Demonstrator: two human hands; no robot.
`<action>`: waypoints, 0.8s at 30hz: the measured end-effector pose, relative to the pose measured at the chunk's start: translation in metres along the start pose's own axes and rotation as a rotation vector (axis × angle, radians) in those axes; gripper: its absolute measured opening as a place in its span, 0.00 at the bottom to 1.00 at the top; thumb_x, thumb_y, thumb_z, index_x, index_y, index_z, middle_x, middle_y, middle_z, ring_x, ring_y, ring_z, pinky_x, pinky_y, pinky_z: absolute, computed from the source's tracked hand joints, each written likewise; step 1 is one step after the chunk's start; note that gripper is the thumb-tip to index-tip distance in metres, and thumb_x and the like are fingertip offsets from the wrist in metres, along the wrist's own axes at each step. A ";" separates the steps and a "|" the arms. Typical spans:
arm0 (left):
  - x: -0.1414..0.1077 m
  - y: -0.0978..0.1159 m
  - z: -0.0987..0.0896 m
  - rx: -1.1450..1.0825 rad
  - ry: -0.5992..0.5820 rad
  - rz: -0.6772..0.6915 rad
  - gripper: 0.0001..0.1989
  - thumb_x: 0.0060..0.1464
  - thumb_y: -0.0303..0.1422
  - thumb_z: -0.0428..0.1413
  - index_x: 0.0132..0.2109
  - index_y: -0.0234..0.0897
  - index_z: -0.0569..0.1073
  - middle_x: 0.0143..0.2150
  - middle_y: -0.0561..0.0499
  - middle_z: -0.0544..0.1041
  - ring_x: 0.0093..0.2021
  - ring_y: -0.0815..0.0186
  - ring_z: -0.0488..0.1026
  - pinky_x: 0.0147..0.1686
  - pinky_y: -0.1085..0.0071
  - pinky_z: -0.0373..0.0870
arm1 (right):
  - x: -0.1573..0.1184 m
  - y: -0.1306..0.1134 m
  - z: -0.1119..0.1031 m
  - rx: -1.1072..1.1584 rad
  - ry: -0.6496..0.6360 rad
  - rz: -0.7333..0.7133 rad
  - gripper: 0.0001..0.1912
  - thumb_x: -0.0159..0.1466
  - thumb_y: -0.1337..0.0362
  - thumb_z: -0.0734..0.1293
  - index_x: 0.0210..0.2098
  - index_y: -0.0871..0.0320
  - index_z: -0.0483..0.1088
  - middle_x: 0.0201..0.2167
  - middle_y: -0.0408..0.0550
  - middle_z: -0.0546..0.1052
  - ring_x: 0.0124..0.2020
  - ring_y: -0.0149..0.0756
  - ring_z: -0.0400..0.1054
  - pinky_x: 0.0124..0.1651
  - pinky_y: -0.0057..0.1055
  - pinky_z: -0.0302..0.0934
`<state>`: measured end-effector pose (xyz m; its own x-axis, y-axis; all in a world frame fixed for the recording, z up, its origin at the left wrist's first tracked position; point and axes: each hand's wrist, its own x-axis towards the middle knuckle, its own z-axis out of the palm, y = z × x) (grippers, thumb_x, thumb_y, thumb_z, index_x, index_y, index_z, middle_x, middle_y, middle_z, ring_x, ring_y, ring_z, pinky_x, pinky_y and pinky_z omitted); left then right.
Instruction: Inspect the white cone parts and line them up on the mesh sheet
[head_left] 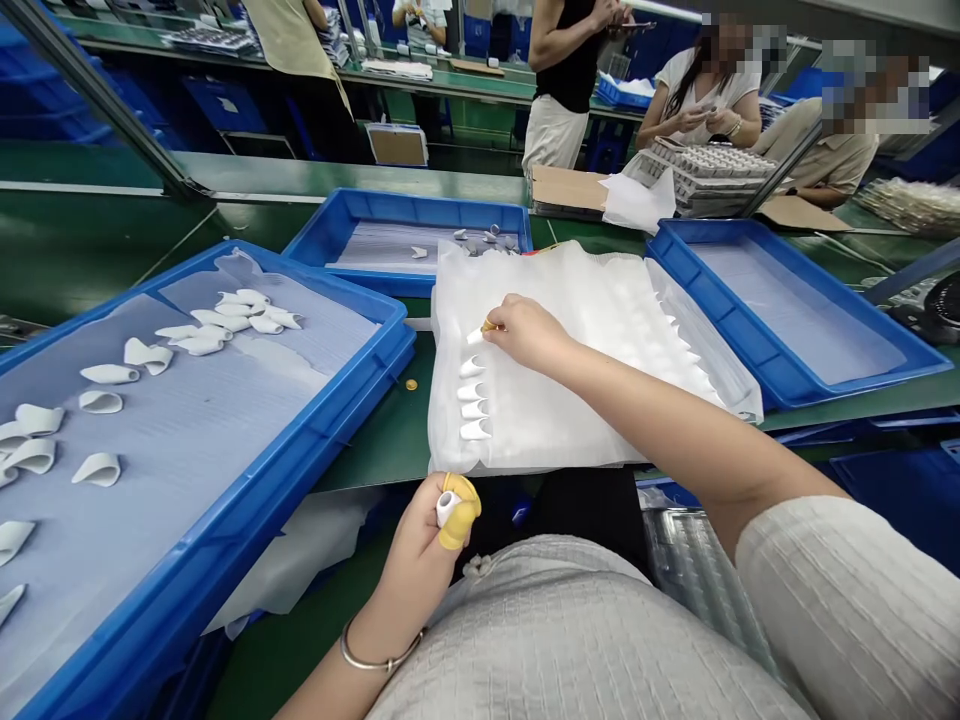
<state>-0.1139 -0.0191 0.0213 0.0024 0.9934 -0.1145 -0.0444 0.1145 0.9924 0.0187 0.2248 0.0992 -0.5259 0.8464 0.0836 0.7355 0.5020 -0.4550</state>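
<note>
My left hand (418,540), with yellow finger cots on its fingertips, is closed around a small white hollow tapered piece (446,507) in front of my body. My right hand (531,336) pinches a similar white piece (475,337) at the left side of a white paper-covered stack (570,400). Below those fingertips, several white curved pieces (472,388) lie in a column along the stack's left edge. More loose white pieces (199,335) are scattered on the lining of a large blue tray (330,395) to my left.
A blue tray (427,200) behind the stack holds small grey and white pieces. Another blue tray (750,360), paper-lined, stands at the right. A yellow finger cot (411,385) lies on the green table (386,440). Metal posts (112,100) slant across the bench; co-workers are beyond it.
</note>
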 end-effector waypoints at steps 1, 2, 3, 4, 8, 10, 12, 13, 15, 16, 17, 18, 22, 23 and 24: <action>0.000 0.001 -0.002 -0.010 0.002 -0.007 0.17 0.62 0.48 0.51 0.35 0.39 0.65 0.25 0.57 0.62 0.24 0.72 0.57 0.24 0.74 0.58 | 0.007 0.001 0.007 -0.044 -0.028 0.011 0.08 0.66 0.67 0.65 0.34 0.59 0.76 0.39 0.50 0.70 0.40 0.38 0.66 0.36 0.30 0.55; 0.000 0.002 -0.004 -0.018 0.006 -0.011 0.18 0.62 0.49 0.51 0.35 0.39 0.65 0.25 0.57 0.62 0.23 0.72 0.57 0.25 0.74 0.58 | 0.010 0.001 0.012 -0.070 -0.063 0.020 0.09 0.66 0.67 0.64 0.34 0.59 0.76 0.40 0.51 0.70 0.41 0.38 0.66 0.35 0.30 0.55; -0.001 0.003 -0.005 -0.027 0.009 -0.015 0.19 0.61 0.50 0.50 0.35 0.39 0.65 0.25 0.57 0.63 0.23 0.72 0.57 0.25 0.74 0.59 | 0.012 0.000 0.017 -0.080 -0.101 0.027 0.09 0.67 0.66 0.64 0.34 0.59 0.76 0.40 0.51 0.71 0.40 0.38 0.66 0.34 0.30 0.54; -0.001 0.004 -0.006 -0.039 0.011 -0.019 0.19 0.61 0.51 0.50 0.35 0.39 0.65 0.25 0.57 0.63 0.23 0.72 0.57 0.25 0.74 0.59 | 0.013 -0.001 0.021 -0.080 -0.135 0.031 0.09 0.67 0.66 0.64 0.34 0.59 0.76 0.40 0.51 0.71 0.39 0.38 0.67 0.33 0.30 0.54; 0.001 0.006 -0.003 -0.138 0.032 -0.042 0.21 0.62 0.53 0.47 0.40 0.38 0.68 0.28 0.55 0.66 0.24 0.72 0.60 0.26 0.74 0.60 | 0.011 -0.001 0.030 -0.071 -0.203 0.029 0.09 0.66 0.68 0.64 0.32 0.60 0.76 0.40 0.51 0.72 0.37 0.37 0.67 0.31 0.30 0.54; 0.003 0.006 0.001 -0.219 0.039 -0.048 0.23 0.61 0.54 0.46 0.45 0.38 0.69 0.31 0.54 0.67 0.25 0.72 0.61 0.25 0.73 0.61 | 0.010 0.001 0.029 -0.070 -0.212 0.022 0.09 0.66 0.68 0.64 0.32 0.60 0.76 0.41 0.51 0.72 0.38 0.37 0.67 0.32 0.30 0.54; 0.005 0.006 0.004 -0.301 0.033 -0.070 0.24 0.62 0.53 0.46 0.48 0.38 0.69 0.32 0.53 0.67 0.25 0.71 0.62 0.25 0.73 0.61 | 0.002 -0.001 0.023 -0.051 -0.185 0.003 0.07 0.66 0.67 0.65 0.36 0.59 0.76 0.41 0.51 0.71 0.39 0.38 0.67 0.35 0.30 0.55; 0.006 0.007 0.006 -0.338 0.029 -0.087 0.24 0.62 0.53 0.46 0.50 0.38 0.69 0.33 0.53 0.68 0.26 0.71 0.62 0.25 0.73 0.61 | -0.006 -0.004 0.018 -0.020 -0.149 -0.016 0.06 0.66 0.67 0.65 0.38 0.59 0.75 0.41 0.50 0.71 0.39 0.37 0.66 0.36 0.30 0.56; 0.007 0.009 0.007 -0.398 0.027 -0.127 0.24 0.63 0.51 0.47 0.53 0.39 0.69 0.34 0.52 0.68 0.26 0.71 0.62 0.26 0.73 0.62 | -0.032 -0.014 0.005 0.093 -0.062 -0.091 0.05 0.67 0.66 0.65 0.40 0.59 0.73 0.38 0.48 0.70 0.37 0.35 0.65 0.36 0.30 0.56; 0.007 0.010 0.008 -0.421 0.029 -0.149 0.23 0.63 0.51 0.47 0.54 0.39 0.69 0.34 0.52 0.68 0.27 0.71 0.62 0.26 0.73 0.63 | -0.050 -0.020 -0.001 0.164 -0.043 -0.153 0.05 0.67 0.65 0.65 0.38 0.59 0.72 0.35 0.47 0.70 0.35 0.34 0.65 0.36 0.29 0.57; 0.007 0.012 0.009 -0.442 0.034 -0.168 0.23 0.63 0.51 0.47 0.54 0.38 0.69 0.33 0.53 0.68 0.26 0.71 0.62 0.26 0.73 0.63 | -0.070 -0.026 -0.005 0.222 -0.060 -0.227 0.06 0.68 0.65 0.65 0.34 0.59 0.70 0.33 0.45 0.69 0.33 0.33 0.64 0.36 0.29 0.57; 0.008 0.014 0.010 -0.459 0.043 -0.184 0.24 0.62 0.51 0.48 0.52 0.38 0.70 0.32 0.53 0.69 0.26 0.71 0.62 0.26 0.73 0.62 | -0.090 -0.031 -0.008 0.260 -0.109 -0.310 0.08 0.68 0.65 0.65 0.32 0.59 0.69 0.30 0.44 0.68 0.32 0.33 0.63 0.35 0.29 0.57; 0.009 0.017 0.019 -0.467 0.056 -0.268 0.24 0.62 0.54 0.47 0.46 0.38 0.71 0.23 0.55 0.68 0.24 0.70 0.60 0.27 0.73 0.61 | -0.156 -0.038 0.003 0.213 -0.219 -0.491 0.08 0.66 0.62 0.68 0.34 0.59 0.68 0.34 0.49 0.70 0.37 0.37 0.64 0.38 0.31 0.60; 0.010 0.017 0.022 -0.454 0.043 -0.289 0.24 0.61 0.54 0.47 0.45 0.38 0.71 0.23 0.56 0.67 0.24 0.70 0.60 0.27 0.73 0.61 | -0.166 -0.036 0.010 0.176 -0.189 -0.499 0.07 0.67 0.63 0.67 0.35 0.60 0.69 0.36 0.51 0.71 0.38 0.38 0.64 0.39 0.32 0.61; 0.010 0.016 0.025 -0.433 0.018 -0.309 0.23 0.61 0.54 0.47 0.44 0.38 0.71 0.23 0.56 0.67 0.24 0.69 0.60 0.27 0.73 0.60 | -0.172 -0.034 0.016 0.148 -0.146 -0.507 0.06 0.67 0.64 0.66 0.35 0.60 0.69 0.37 0.52 0.71 0.38 0.39 0.64 0.40 0.33 0.61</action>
<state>-0.0900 -0.0074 0.0370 0.0637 0.9129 -0.4031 -0.4524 0.3865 0.8037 0.0775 0.0593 0.0858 -0.8601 0.4666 0.2060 0.3123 0.8010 -0.5107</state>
